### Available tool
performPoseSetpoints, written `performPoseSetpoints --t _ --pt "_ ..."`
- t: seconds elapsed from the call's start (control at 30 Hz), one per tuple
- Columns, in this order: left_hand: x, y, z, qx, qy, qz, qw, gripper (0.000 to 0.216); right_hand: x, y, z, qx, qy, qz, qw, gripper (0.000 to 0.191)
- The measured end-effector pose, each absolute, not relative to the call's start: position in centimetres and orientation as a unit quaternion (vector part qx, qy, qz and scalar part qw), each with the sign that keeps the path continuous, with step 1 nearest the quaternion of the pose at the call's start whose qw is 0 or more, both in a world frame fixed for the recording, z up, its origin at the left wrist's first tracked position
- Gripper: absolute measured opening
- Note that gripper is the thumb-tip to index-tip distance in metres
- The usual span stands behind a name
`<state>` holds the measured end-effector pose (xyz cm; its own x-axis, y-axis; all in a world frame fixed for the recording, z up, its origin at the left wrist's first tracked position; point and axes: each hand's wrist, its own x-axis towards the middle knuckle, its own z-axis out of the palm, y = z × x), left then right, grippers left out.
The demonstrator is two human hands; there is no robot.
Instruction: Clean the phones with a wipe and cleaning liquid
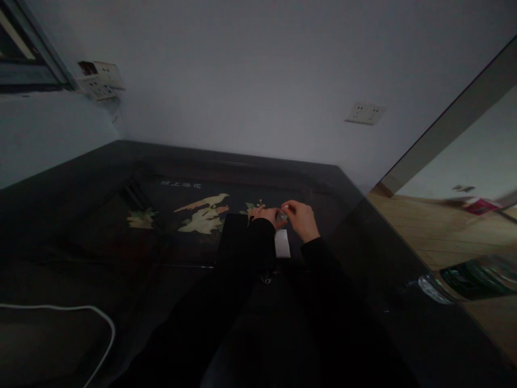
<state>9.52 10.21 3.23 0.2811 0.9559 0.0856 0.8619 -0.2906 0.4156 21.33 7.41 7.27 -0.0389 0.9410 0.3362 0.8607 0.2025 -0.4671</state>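
Note:
My left hand (264, 213) is closed around a small clear container (281, 217), which looks like a little jar or bottle. Close beside it, my right hand (302, 218) pinches a tiny white piece (286, 206) between thumb and fingertips, just above the container's top. The dim light hides what exactly the white piece is. Below the hands lies a small white rectangular card or box (283, 245). A flat black rectangular object (233, 234) sits left of it, partly covered by my left sleeve.
The dark glossy table (347, 199) carries a bird-and-flower picture (204, 215). A small shiny metallic item (266, 278) lies near its front. At right is a clear bottle with a green label (464, 280). A white cable (97, 311) curves at left. Wall sockets (364, 113) are behind.

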Motion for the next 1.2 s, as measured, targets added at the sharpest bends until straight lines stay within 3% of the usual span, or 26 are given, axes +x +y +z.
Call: performPoseSetpoints --t 0.3,0.53,0.67,0.83,0.9,1.0,1.2 --pt "9.6 10.8 2.7 0.789 0.582 0.139 0.136 0.043 20.8 7.0 7.2 -0.708 -0.669 -0.017 0.226 0.038" --pt "9.6 10.7 2.5 0.790 0.580 0.145 0.135 0.043 21.9 7.0 7.4 -0.663 -0.709 0.032 0.238 0.021" --pt "9.7 10.7 2.3 0.791 0.578 0.148 0.135 0.045 21.9 6.5 7.4 -0.695 -0.682 0.025 0.224 0.035" --pt "9.0 10.6 3.7 0.801 0.566 0.143 0.132 0.072 22.7 3.5 6.3 -0.739 -0.656 0.046 0.145 0.025" --pt "7.9 10.4 4.7 0.797 0.576 0.136 0.121 0.064 22.6 2.0 5.5 -0.743 -0.658 0.065 0.105 0.022" --pt "5.4 9.6 5.8 0.772 0.617 0.123 0.089 0.032 21.4 0.6 4.5 -0.744 -0.659 0.080 0.075 0.027" --pt "2.3 5.7 5.3 0.737 0.670 0.075 0.038 0.030 19.7 1.4 3.7 -0.759 -0.636 0.118 0.075 0.044"
